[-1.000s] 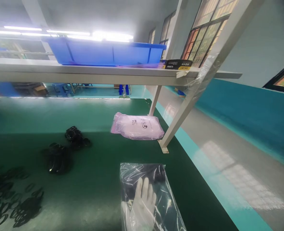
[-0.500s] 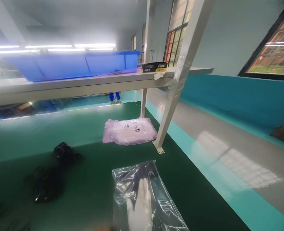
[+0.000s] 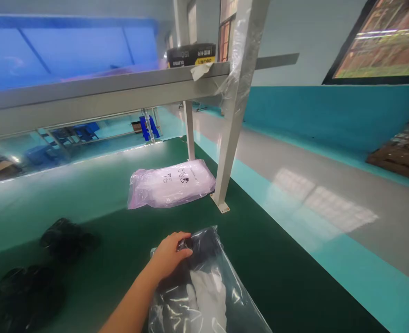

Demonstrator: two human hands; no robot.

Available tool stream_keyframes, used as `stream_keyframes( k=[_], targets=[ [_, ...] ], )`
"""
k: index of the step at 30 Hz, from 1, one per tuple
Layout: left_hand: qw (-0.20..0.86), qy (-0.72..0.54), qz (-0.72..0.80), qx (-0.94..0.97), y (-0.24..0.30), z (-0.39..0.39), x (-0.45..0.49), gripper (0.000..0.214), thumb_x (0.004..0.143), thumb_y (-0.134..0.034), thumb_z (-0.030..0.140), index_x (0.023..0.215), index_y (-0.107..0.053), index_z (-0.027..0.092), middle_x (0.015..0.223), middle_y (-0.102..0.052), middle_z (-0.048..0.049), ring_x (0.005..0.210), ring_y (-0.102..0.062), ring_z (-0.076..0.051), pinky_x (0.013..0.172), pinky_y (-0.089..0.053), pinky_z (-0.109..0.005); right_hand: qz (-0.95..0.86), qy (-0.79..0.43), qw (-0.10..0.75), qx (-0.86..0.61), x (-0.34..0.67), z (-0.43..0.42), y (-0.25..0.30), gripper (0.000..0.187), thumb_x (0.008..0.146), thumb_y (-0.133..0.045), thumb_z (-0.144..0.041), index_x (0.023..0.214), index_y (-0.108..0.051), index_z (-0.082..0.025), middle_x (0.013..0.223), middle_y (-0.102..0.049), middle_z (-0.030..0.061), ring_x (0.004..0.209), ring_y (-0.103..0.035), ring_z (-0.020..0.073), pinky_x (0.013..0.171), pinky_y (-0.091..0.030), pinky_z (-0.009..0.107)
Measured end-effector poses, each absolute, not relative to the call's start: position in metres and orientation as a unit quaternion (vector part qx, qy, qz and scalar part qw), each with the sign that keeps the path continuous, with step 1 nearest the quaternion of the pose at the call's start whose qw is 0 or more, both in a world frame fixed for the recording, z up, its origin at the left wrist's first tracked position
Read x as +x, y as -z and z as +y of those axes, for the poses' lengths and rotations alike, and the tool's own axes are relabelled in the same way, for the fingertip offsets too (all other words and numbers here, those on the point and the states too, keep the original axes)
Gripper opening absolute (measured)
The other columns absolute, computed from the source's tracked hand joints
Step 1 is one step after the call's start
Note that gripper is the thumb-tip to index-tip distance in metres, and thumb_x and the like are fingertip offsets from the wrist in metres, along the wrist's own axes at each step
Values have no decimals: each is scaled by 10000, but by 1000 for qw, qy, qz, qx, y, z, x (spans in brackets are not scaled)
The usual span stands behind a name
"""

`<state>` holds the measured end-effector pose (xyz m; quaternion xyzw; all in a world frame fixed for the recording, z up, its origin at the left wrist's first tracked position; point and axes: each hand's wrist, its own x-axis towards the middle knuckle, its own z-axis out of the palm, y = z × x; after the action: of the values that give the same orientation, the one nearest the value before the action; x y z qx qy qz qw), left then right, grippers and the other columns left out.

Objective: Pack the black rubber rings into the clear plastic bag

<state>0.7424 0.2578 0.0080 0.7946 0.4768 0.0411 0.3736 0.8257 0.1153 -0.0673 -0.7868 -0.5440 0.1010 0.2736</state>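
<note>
My bare left hand (image 3: 171, 254) reaches in from the bottom and grips the upper left part of a clear plastic bag (image 3: 241, 300), thumb and fingers curled together. Through the shiny film shows a white glove (image 3: 209, 298), its fingers bent. Something dark (image 3: 204, 245) fills the bag's upper part; I cannot make out what it is. The bag lies on the green tabletop (image 3: 277, 277). My right hand does not show as a bare hand anywhere.
Behind the bag lies a pink-tinted plastic package (image 3: 173, 185) beside a white shelf post (image 3: 232, 115). Black, blurred objects (image 3: 65, 238) sit at the left. A shelf (image 3: 103, 92) overhead carries a blue bin (image 3: 76, 46) and a black-and-yellow box (image 3: 190, 55).
My left hand has come in from the bottom edge and taken hold of the bag. The glove's fingers, straight before, now look bent. The view has shifted closer to the shelf.
</note>
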Motion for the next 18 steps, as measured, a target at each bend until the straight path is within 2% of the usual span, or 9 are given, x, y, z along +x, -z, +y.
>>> stream_keyframes(
  k=[9, 12, 14, 16, 18],
  targets=[
    [373, -46, 504, 778, -3, 255, 739, 406, 793, -533, 414, 1192, -556, 344, 1197, -594, 16, 1066, -538, -199, 916, -382, -310, -550, -138, 280, -775, 822, 126, 84, 251, 901, -504, -365, 1073, -577, -198, 1110, -588, 62, 928, -575, 167, 834, -484, 387],
    [369, -39, 503, 781, -1, 255, 737, 413, 794, -531, 428, 1198, -554, 346, 1191, -601, 17, 1039, -553, -199, 897, -397, -309, -538, -149, 287, -779, 822, 129, 85, 175, 868, -539, -288, 1022, -613, -254, 993, -642, 25, 890, -581, 181, 825, -464, 369],
    [366, -34, 504, 782, -1, 256, 739, 419, 797, -527, 430, 1205, -551, 340, 1198, -599, 13, 1044, -552, -202, 887, -407, -308, -516, -153, 294, -790, 822, 128, 79, 238, 843, -516, -196, 1040, -612, -290, 953, -660, 12, 892, -582, 201, 802, -453, 346],
    [363, -25, 501, 785, -3, 260, 742, 421, 799, -525, 426, 1209, -552, 332, 1201, -601, 7, 1051, -551, -206, 880, -416, -308, -481, -163, 299, -808, 823, 127, 71, 299, 832, -473, -148, 1066, -598, -284, 948, -661, 19, 879, -582, 214, 768, -439, 328],
    [352, -14, 489, 798, -9, 261, 744, 420, 806, -518, 418, 1216, -550, 332, 1198, -606, 4, 1063, -545, -216, 887, -418, -321, -454, -172, 300, -821, 823, 127, 63, 264, 839, -463, -159, 1028, -610, -271, 946, -660, 27, 846, -580, 221, 744, -419, 322]
  ],
)
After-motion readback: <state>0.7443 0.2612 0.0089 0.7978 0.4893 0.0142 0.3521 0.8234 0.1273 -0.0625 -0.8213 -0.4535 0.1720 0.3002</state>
